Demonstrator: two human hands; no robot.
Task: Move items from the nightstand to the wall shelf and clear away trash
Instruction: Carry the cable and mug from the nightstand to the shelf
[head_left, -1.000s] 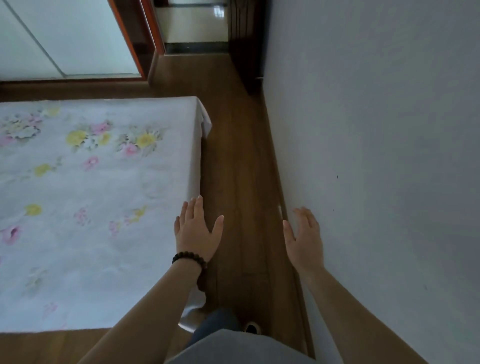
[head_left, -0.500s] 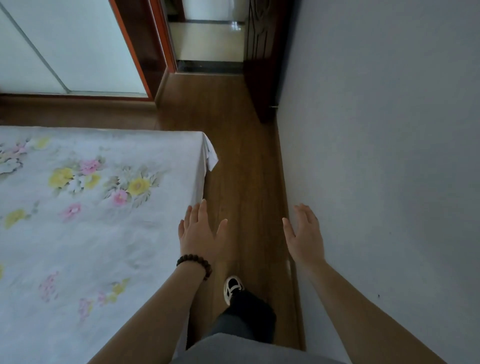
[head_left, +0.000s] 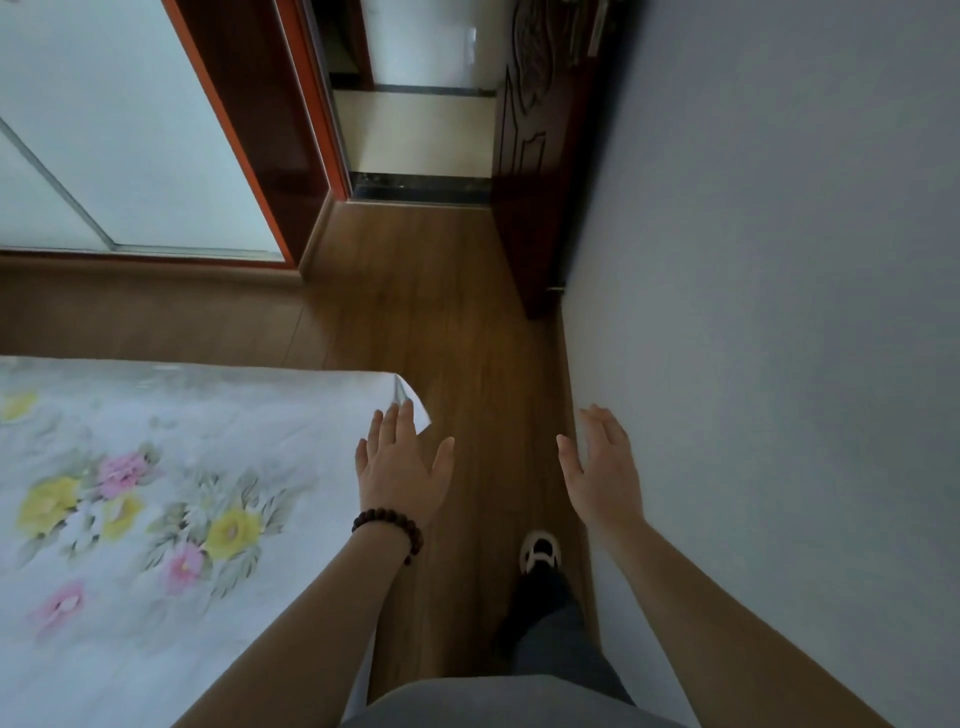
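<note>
My left hand (head_left: 402, 467), with a dark bead bracelet on its wrist, is stretched out in front of me with straight fingers and holds nothing. It hovers over the corner of the bed. My right hand (head_left: 602, 467) is also stretched out and empty, close to the grey wall. No nightstand, wall shelf or trash is in view.
A bed with a white floral sheet (head_left: 156, 493) fills the left. A narrow strip of wooden floor (head_left: 467, 338) runs between it and the grey wall (head_left: 779, 338). Ahead are an open dark wooden door (head_left: 540, 171), a doorway (head_left: 426, 130) and a sliding wardrobe (head_left: 104, 130). My foot (head_left: 540, 556) is on the floor.
I have walked forward along the bed toward the doorway. The bed's far corner and the door are nearer now. Both hands stay held out and empty.
</note>
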